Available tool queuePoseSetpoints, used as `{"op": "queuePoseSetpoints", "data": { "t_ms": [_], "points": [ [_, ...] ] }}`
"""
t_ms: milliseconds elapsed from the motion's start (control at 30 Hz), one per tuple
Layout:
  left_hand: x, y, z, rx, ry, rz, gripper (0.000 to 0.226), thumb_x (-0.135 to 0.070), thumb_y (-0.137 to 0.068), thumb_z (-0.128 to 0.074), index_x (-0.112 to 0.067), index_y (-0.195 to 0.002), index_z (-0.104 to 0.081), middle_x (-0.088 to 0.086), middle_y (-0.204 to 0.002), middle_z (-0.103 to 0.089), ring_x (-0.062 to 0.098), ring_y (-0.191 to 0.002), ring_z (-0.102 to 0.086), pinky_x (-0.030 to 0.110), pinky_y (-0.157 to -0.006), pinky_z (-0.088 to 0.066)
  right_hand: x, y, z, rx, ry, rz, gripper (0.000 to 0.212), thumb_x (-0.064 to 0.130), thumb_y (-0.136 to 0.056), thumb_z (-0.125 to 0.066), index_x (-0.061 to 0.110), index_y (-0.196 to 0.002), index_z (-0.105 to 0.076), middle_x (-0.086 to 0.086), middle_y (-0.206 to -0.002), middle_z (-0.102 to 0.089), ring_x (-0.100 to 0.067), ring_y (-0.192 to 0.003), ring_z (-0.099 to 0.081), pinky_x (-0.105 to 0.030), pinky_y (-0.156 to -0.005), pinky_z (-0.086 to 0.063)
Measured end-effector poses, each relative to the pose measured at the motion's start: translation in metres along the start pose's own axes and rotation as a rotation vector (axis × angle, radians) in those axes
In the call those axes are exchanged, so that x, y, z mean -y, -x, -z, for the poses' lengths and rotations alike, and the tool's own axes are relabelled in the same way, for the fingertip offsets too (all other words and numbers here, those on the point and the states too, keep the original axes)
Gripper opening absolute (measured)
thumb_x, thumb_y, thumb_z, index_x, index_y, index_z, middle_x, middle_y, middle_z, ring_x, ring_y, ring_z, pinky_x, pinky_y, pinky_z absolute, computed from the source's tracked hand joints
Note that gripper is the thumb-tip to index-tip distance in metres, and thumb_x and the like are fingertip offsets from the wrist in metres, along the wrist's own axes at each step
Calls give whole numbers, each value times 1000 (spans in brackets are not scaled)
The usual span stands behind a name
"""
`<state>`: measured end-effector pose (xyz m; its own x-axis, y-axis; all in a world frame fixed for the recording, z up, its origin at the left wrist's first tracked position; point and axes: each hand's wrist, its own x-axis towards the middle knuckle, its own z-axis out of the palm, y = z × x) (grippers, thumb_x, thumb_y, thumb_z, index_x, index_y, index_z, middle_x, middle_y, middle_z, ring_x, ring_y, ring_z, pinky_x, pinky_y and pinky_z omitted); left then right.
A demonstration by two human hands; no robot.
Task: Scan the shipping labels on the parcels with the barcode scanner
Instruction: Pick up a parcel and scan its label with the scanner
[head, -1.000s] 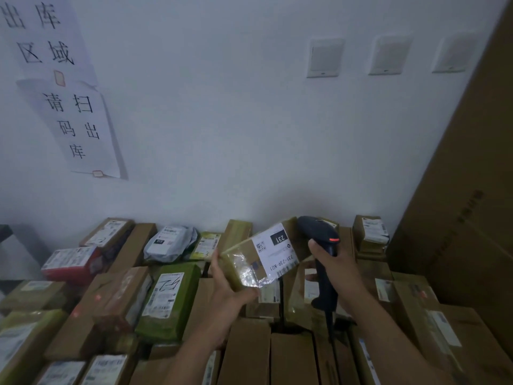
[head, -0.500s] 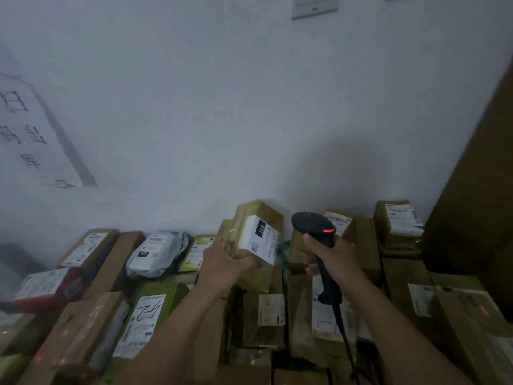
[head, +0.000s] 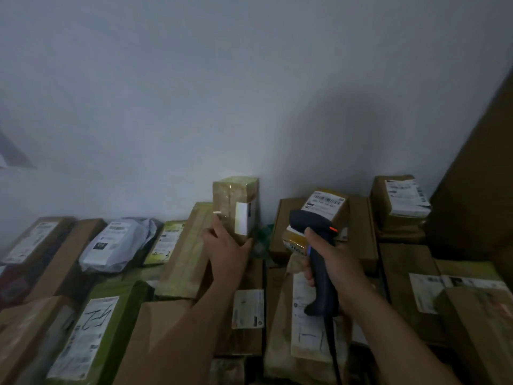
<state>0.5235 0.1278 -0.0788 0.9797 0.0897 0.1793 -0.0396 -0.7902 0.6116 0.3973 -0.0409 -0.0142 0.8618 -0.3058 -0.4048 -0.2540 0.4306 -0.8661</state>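
Note:
A small tape-wrapped brown parcel (head: pixel 234 201) stands upright against the white wall, its white label on the right-facing side. My left hand (head: pixel 226 250) holds it from below and the left, fingers against its side and thumb at its lower right corner. My right hand (head: pixel 331 263) grips the handle of the black barcode scanner (head: pixel 313 226), whose head with an orange mark points left toward that parcel. The scanner cable hangs down past my wrist. Behind the scanner sits a labelled brown box (head: pixel 324 207).
Many parcels cover the surface: a green-wrapped box with handwriting (head: pixel 94 329), a white poly bag (head: pixel 116 240), a long brown box (head: pixel 186 251), a labelled stack at back right (head: pixel 402 201). A tall cardboard sheet (head: pixel 483 190) leans at the right.
My left hand has carried the small parcel away from the scanner to the back and stood it upright against the wall. The view has tilted down and right; the scanner stays in my right hand.

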Motion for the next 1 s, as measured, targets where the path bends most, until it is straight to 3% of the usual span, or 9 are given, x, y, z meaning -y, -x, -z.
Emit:
{"op": "queuePoseSetpoints", "data": {
  "t_ms": [167,333,433,600,767,867,1000],
  "points": [
    [8,14,-17,9,-153,-137,106,-42,-75,-83,-10,-154,-20,20,-128,-42,27,-109,-45,25,-88,-31,1,-1,2,55,-8,-7,41,42,-81,-72,2,-79,-63,-10,-56,-60,-18,-42,-55,-26,-39,-46],
    [7,15,-17,31,-300,-191,101,-53,-84,-69,-4,-154,-15,20,-129,-47,28,-114,-48,32,-95,-40,3,1,0,74,10,-12,39,42,-83,-72,4,-79,-62,-10,-58,-60,-18,-43,-55,-26,-41,-46],
    [6,13,-9,102,-313,-89,99,-52,-84,-69,-7,-151,-12,22,-133,-44,31,-118,-49,35,-93,-44,5,4,2,77,56,4,38,42,-85,-71,5,-81,-63,-9,-59,-61,-17,-45,-56,-26,-41,-46],
    [9,-1,4,192,-236,18,77,-47,-80,-75,-14,-133,-30,22,-129,-45,35,-115,-48,37,-86,-45,12,10,2,81,151,32,35,39,-87,-69,4,-84,-63,-5,-57,-61,-16,-44,-57,-24,-41,-48],
    [7,10,-14,252,-340,8,95,-54,-85,-67,-15,-152,-13,26,-137,-35,40,-119,-44,38,-86,-42,11,10,2,84,154,20,37,40,-86,-69,4,-83,-63,-6,-59,-61,-15,-44,-57,-24,-42,-48],
    [12,7,-21,276,-314,49,96,-54,-87,-66,-15,-154,-9,29,-141,-32,42,-121,-45,42,-94,-45,10,8,3,89,128,-12,41,44,-82,-71,4,-84,-62,-7,-60,-62,-16,-45,-57,-25,-42,-47],
    [13,6,-29,285,-414,46,93,-55,-88,-64,-15,-152,-10,28,-138,-35,38,-119,-48,39,-91,-48,9,6,1,100,113,-31,51,50,-69,-73,3,-83,-62,-9,-60,-61,-17,-44,-56,-25,-41,-47]
  ]
}}
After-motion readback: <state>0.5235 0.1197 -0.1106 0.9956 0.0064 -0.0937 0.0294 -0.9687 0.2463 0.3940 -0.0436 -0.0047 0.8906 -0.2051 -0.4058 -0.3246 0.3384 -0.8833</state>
